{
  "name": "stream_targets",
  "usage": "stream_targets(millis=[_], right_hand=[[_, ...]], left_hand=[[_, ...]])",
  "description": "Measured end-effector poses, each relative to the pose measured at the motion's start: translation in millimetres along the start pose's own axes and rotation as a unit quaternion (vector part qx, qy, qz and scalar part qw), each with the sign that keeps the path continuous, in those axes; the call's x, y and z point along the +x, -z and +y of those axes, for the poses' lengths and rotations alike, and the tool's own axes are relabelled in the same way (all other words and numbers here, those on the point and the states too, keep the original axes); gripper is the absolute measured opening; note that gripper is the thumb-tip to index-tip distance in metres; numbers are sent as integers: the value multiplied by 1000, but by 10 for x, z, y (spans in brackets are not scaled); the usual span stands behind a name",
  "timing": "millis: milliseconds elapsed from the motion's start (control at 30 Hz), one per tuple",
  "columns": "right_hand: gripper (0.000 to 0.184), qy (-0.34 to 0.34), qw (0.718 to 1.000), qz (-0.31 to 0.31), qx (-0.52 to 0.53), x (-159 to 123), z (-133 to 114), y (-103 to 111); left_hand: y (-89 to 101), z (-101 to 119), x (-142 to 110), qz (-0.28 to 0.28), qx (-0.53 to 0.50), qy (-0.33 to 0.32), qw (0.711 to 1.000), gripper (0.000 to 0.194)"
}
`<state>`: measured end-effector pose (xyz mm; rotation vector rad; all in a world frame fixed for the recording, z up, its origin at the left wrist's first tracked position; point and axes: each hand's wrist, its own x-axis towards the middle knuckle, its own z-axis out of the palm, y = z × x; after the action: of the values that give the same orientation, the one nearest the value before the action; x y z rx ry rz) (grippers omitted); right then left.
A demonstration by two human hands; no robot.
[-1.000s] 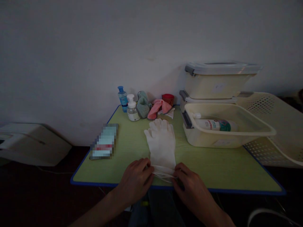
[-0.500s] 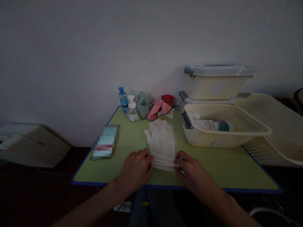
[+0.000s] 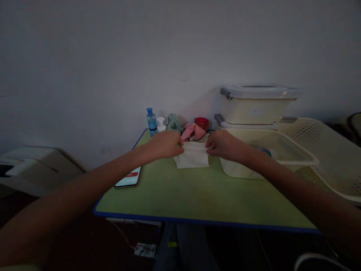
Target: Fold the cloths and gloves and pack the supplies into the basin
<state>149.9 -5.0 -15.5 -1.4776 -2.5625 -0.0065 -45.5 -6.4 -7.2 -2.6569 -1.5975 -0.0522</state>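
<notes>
White fabric gloves (image 3: 192,160) lie on the green table (image 3: 194,195), their cuff part turned forward over the rest, so the fingers are hidden. My left hand (image 3: 167,143) pinches the left end of the folded far edge. At the right end of that edge, my right hand (image 3: 225,145) pinches the same fabric between thumb and fingers. Just beyond the gloves rest a pink cloth (image 3: 193,131) and a grey-green cloth (image 3: 174,123).
A blue bottle (image 3: 151,122), white pump bottle (image 3: 160,124) and red basket (image 3: 201,122) stand along the wall. A phone (image 3: 129,180) lies at left, partly behind my forearm. At right are a cream bin (image 3: 299,152), a lidded box (image 3: 255,109) and a perforated basket (image 3: 335,150).
Both hands have moved forward, away from me, carrying the rolled cuff edge over the gloves. The gloves now look shorter, with their fingers covered. The view has shifted slightly.
</notes>
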Motion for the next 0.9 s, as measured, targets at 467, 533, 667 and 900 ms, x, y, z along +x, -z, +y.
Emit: stream_targets(millis=[467, 533, 667, 900], right_hand=[[13, -71, 992, 54, -94, 535, 6, 987], [12, -61, 992, 74, -84, 585, 46, 1125], [15, -16, 996, 75, -38, 663, 185, 1338], [21, 14, 999, 35, -26, 692, 259, 1411]], left_hand=[[939, -272, 515, 26, -55, 29, 998, 30], [1058, -316, 576, 65, -83, 28, 994, 27], [1214, -367, 672, 95, -139, 27, 985, 25], [1237, -403, 646, 39, -248, 3, 968, 20]])
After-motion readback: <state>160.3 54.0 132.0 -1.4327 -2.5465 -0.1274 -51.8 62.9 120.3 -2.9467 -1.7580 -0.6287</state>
